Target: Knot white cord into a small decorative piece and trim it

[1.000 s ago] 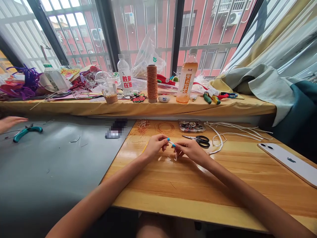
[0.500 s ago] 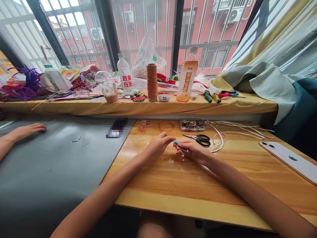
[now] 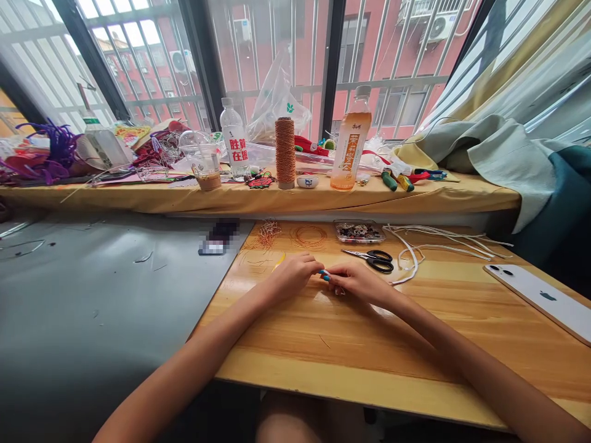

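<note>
Above the wooden table (image 3: 286, 369), my left hand (image 3: 299, 274) and my right hand (image 3: 354, 282) meet with fingertips almost touching. Between them is a small piece with blue and white parts, pinched by both. A thin white cord (image 3: 340, 291) loops out just under my right hand's fingers. Most of the piece is hidden by the fingers. Black-handled scissors (image 3: 379, 261) lie behind my right hand, and a yellow strip (image 3: 279, 261) lies behind my left hand.
A clear box of beads (image 3: 359, 231), coiled copper wire (image 3: 308, 235), white cords (image 3: 443, 237) and a white phone (image 3: 545, 298) lie on the table. Bottles and a spool of brown thread (image 3: 285, 154) stand on the ledge. A grey mat (image 3: 115, 320) covers the left.
Both hands have shifted slightly, and my right hand has turned over the white cord, hiding more of it. Another person's hand at the far left has gone out of view.
</note>
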A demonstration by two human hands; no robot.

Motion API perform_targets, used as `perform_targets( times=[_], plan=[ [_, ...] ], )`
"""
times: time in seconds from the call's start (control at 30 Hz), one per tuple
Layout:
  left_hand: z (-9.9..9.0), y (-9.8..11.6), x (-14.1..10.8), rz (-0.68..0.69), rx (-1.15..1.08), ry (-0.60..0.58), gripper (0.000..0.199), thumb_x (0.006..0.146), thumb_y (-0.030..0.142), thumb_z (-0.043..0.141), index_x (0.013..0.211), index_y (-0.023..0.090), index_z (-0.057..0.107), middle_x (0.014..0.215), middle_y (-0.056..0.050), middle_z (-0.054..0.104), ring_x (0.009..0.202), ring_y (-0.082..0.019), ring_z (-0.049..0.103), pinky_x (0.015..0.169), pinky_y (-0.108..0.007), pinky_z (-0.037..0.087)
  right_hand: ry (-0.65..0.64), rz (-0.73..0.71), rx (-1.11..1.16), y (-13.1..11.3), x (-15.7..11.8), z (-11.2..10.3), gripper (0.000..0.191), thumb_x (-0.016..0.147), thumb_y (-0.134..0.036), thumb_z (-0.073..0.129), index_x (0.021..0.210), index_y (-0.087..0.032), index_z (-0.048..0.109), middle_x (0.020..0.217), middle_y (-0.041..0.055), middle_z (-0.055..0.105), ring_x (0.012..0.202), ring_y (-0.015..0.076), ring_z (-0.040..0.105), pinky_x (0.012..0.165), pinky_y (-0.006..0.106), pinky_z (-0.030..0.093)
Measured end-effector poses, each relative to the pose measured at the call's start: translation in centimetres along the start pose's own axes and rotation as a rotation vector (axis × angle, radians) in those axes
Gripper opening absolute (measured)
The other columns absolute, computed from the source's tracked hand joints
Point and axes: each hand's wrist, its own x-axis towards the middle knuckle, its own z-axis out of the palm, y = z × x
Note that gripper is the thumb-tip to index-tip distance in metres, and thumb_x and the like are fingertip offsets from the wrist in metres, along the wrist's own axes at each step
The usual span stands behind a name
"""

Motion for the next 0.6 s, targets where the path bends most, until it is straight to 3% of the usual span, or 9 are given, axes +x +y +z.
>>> perform_targets(
  times=[0.17, 0.47, 0.6],
  plan=[
    [0.5, -0.1, 0.2, -0.077, -0.122, 0.059, 0.024, 0.08, 0.014, 0.041, 0.089, 0.015, 0.063, 0.079, -0.006, 0.062, 0.073, -0.013, 0.054, 0.066, -0.02, 0.04, 0.127, -0.078, -0.175, 0.6, 0.2, 0.2, 0.031, 0.079, -0.033, 0.04, 0.061, -0.013, 0.054, 0.055, 0.0005, 0.052, 0.052, 0.0096, 0.045, 0.051, 0.021, 0.033],
    [0.5, 0.0, 0.5, -0.309, -0.465, 0.049, 0.022, 0.076, 0.014, 0.043, 0.089, 0.015, 0.06, 0.069, 0.0, 0.063, 0.063, -0.009, 0.056, 0.06, -0.017, 0.039, 0.178, -0.098, -0.197, 1.0, 0.3, -0.1, 0.026, 0.08, -0.023, 0.037, 0.079, -0.013, 0.06, 0.064, 0.0016, 0.055, 0.057, 0.0109, 0.048, 0.056, 0.021, 0.036],
    [0.4, 0.4, 0.6, -0.394, -0.559, 0.083, 0.017, 0.072, 0.012, 0.045, 0.078, 0.014, 0.06, 0.068, 0.0, 0.062, 0.062, -0.009, 0.054, 0.06, -0.017, 0.039, 0.248, -0.184, -0.428, 1.0, 0.2, 0.2, 0.025, 0.081, -0.017, 0.037, 0.081, -0.015, 0.062, 0.069, 0.0033, 0.056, 0.063, 0.0119, 0.047, 0.058, 0.022, 0.035]
  ],
)
